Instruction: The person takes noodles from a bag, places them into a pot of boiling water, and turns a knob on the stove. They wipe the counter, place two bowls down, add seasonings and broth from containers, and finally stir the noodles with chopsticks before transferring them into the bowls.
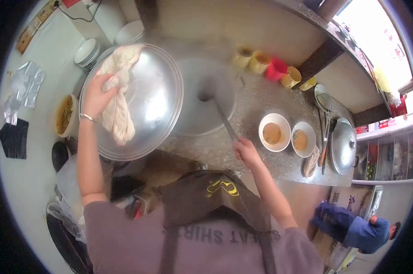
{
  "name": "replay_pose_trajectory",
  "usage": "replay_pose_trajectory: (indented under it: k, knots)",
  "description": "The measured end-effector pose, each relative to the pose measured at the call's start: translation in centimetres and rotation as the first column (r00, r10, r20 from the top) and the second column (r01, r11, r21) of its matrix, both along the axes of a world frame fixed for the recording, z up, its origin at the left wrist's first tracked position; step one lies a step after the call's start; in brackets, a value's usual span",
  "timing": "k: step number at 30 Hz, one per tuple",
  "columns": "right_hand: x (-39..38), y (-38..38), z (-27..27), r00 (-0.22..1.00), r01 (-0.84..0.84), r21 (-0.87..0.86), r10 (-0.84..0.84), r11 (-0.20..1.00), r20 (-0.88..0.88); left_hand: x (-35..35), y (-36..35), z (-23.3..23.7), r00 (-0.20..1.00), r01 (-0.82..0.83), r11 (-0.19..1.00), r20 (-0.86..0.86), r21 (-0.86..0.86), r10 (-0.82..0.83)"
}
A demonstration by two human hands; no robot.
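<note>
My left hand [100, 97] is closed on a cream cloth [119, 102], which lies over a large round metal lid [154, 98]. The lid is tilted up beside a big steaming pot [192, 118] set into the counter. Closed around a long ladle handle [225, 122], my right hand [247, 153] is at the pot's right side. The ladle's dark bowl end [205, 95] shows blurred in the steam over the pot. Right of that hand stand two white bowls, a larger bowl [275, 145] and a smaller bowl [301, 153], both with orange-brown liquid inside.
Several yellow and red containers [274, 68] line the back wall. At the counter's right end lie utensils [325, 137], a folded cloth [312, 162] and a domed lid [343, 146]. A filled tub [67, 116] and stacked plates [87, 52] are left. A person in blue [368, 230] is lower right.
</note>
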State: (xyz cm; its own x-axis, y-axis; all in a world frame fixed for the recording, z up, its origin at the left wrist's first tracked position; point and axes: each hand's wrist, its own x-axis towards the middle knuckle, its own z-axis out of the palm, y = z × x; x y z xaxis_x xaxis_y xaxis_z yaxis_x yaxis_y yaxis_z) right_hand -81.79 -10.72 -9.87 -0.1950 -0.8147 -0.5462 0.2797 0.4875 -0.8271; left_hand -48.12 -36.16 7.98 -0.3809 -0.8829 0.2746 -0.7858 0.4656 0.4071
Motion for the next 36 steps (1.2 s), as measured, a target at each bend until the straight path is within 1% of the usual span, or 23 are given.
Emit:
replay_pose_trajectory:
  k: [2, 4, 5, 6, 7, 8, 9, 10, 11, 13, 14, 16, 17, 19, 21, 23, 25, 27, 28, 29, 33, 35, 36]
  knots:
    - [0.5, -3.5, -2.5, 0.997, -0.070, -0.025, 0.069, 0.997, -0.041, 1.8, 1.3, -0.7, 0.998, -0.059, 0.997, 0.030, -0.044, 0.060]
    - [1.1, -6.0, -3.5, 0.951, -0.096, 0.075, 0.114, 0.993, -0.288, 3.3, 2.3, -1.0, 0.992, -0.110, 0.990, 0.054, -0.088, 0.115]
    - [1.0, -6.8, -4.4, 0.950, -0.104, 0.072, 0.120, 0.992, -0.288, 3.9, 2.8, -1.0, 0.992, -0.117, 0.992, 0.053, -0.038, 0.119]
    - [1.1, -7.4, -4.9, 0.983, -0.092, 0.080, 0.103, 0.993, -0.153, 4.4, 3.2, -1.0, 0.991, -0.122, 0.992, 0.052, 0.013, 0.121]
    - [1.2, -7.8, -5.2, 0.996, -0.080, 0.089, 0.082, 0.993, -0.016, 4.9, 3.6, -1.1, 0.991, -0.127, 0.992, 0.052, 0.010, 0.127]
    - [1.0, -7.7, -5.4, 0.996, -0.086, 0.084, 0.087, 0.993, -0.016, 5.3, 3.9, -1.2, 0.992, -0.124, 0.992, 0.037, 0.021, 0.124]
    - [0.9, -7.1, -4.4, 0.986, -0.015, 0.120, -0.006, 0.993, 0.169, 5.7, 4.2, -1.2, 0.992, -0.121, 0.992, 0.021, 0.034, 0.121]
    - [0.7, -6.3, -3.5, 0.934, 0.048, 0.169, -0.104, 0.984, 0.343, 5.9, 4.4, -1.0, 0.992, -0.126, 0.991, 0.021, 0.032, 0.126]
    - [0.4, -5.4, -2.7, 0.935, 0.043, 0.167, -0.099, 0.985, 0.341, 5.9, 4.6, -0.8, 0.992, -0.126, 0.991, 0.014, 0.044, 0.125]
    - [-0.4, -2.2, -1.3, 0.816, 0.164, 0.201, -0.247, 0.966, 0.523, 6.0, 4.8, -1.1, 0.993, -0.120, 0.991, 0.005, 0.063, 0.120]
    - [-1.0, -0.3, -0.8, 0.814, 0.171, 0.205, -0.255, 0.964, 0.521, 6.0, 4.6, -1.4, 0.995, -0.099, 0.993, -0.004, 0.056, 0.100]
    - [-1.9, 2.9, 0.5, 0.618, 0.219, 0.211, -0.303, 0.953, 0.726, 5.2, 3.9, -1.9, 0.998, -0.063, 0.997, -0.020, 0.042, 0.063]
    - [-1.9, 4.3, 1.7, 0.617, 0.234, 0.209, -0.311, 0.949, 0.723, 4.6, 3.6, -2.1, 0.999, -0.048, 0.997, -0.009, 0.058, 0.049]
    - [-1.5, 7.5, 4.4, 0.619, 0.318, 0.125, -0.306, 0.940, 0.723, 2.8, 3.1, -2.1, 1.000, -0.007, 0.997, 0.002, 0.078, 0.007]
    - [-1.7, 10.8, 5.4, 0.588, 0.370, 0.098, -0.314, 0.924, 0.745, 0.3, 2.7, -1.8, 0.998, 0.028, 0.993, 0.055, 0.111, -0.034]
    - [-1.7, 13.6, 6.3, 0.554, 0.432, 0.069, -0.324, 0.899, 0.767, -1.6, 1.4, -3.0, 0.994, 0.097, 0.989, 0.038, 0.112, -0.102]
    - [-1.2, 16.1, 7.2, 0.613, 0.479, 0.028, -0.357, 0.878, 0.705, -3.7, 0.4, -4.0, 0.984, 0.173, 0.978, 0.019, 0.116, -0.177]
    - [-0.7, 18.4, 8.0, 0.607, 0.548, 0.020, -0.414, 0.836, 0.679, -6.2, -0.1, -4.7, 0.961, 0.267, 0.961, 0.051, 0.073, -0.271]
    - [-0.4, 19.3, 8.4, 0.628, 0.576, 0.013, -0.454, 0.817, 0.632, -7.3, -0.4, -5.1, 0.951, 0.302, 0.950, 0.048, 0.075, -0.306]
    - [-0.2, 20.2, 8.7, 0.647, 0.602, 0.006, -0.491, 0.799, 0.583, -8.4, -0.6, -5.5, 0.946, 0.308, 0.949, 0.086, 0.062, -0.312]
    - [0.5, 23.2, 9.2, 0.634, 0.663, 0.005, -0.564, 0.749, 0.528, -12.4, -1.5, -7.7, 0.916, 0.346, 0.936, 0.190, 0.065, -0.353]
    - [0.9, 24.3, 9.4, 0.635, 0.693, 0.045, -0.638, 0.720, 0.435, -13.8, -2.2, -8.9, 0.897, 0.390, 0.919, 0.204, 0.056, -0.393]
    - [1.1, 24.9, 9.3, 0.629, 0.700, 0.046, -0.645, 0.713, 0.434, -14.4, -2.4, -9.4, 0.883, 0.417, 0.908, 0.217, 0.042, -0.416]
